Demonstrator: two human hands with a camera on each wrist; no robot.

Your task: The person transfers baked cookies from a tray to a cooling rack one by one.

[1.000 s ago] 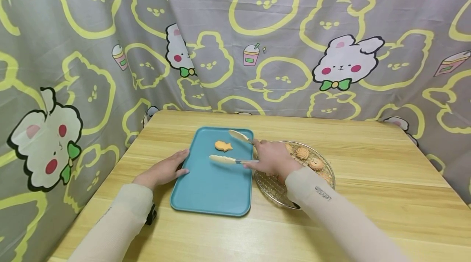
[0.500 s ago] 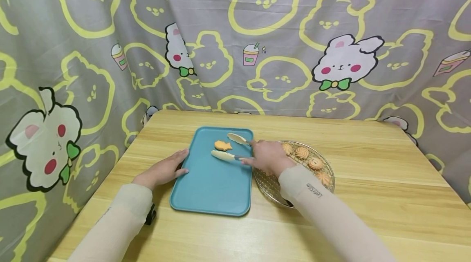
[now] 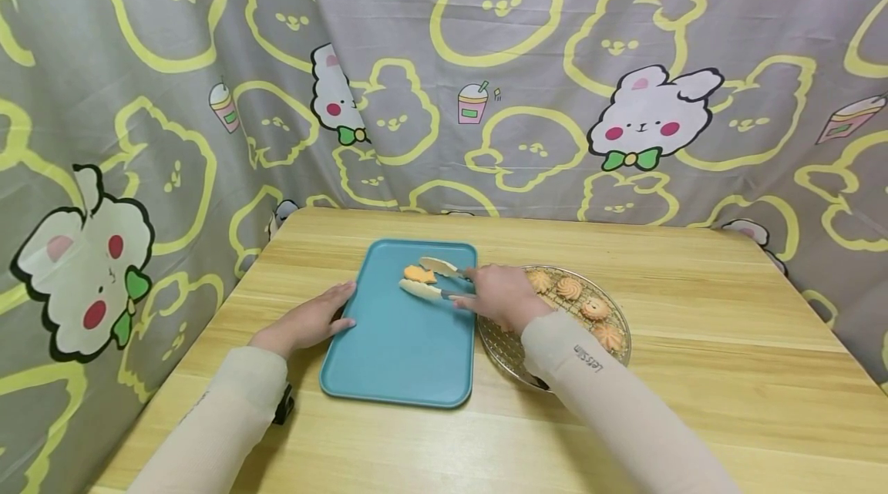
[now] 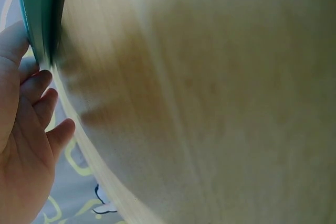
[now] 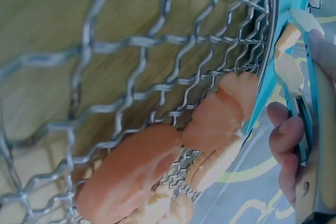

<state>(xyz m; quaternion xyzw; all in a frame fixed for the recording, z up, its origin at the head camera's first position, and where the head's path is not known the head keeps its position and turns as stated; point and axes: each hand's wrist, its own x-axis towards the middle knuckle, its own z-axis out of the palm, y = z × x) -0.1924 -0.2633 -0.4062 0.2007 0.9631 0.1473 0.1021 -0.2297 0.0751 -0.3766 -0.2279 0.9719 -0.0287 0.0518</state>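
My right hand (image 3: 505, 295) grips a pair of tongs (image 3: 449, 294) with cream, scalloped tips. The two tips stand on either side of an orange fish-shaped cookie (image 3: 418, 274) on the blue tray (image 3: 395, 359), close along its far and near sides. In the right wrist view, the fish-shaped cookie (image 5: 287, 39) shows between the tong tips, with fingers curled round the handles. My left hand (image 3: 310, 322) rests at the tray's left edge, fingers extended and thumb at the rim. The left wrist view shows the hand (image 4: 26, 129) beside the tray's side (image 4: 42, 14), fingers relaxed.
Right of the tray, partly under my right forearm, stands a round wire-mesh basket (image 3: 513, 361) with several cookies (image 3: 570, 288). Both rest on a wooden table (image 3: 708, 324). A patterned grey curtain (image 3: 416, 31) hangs behind and at the left.
The tong tips have drawn together around the fish-shaped cookie. My right hand has shifted slightly left, uncovering more of the basket. My left hand and the tray stay put.
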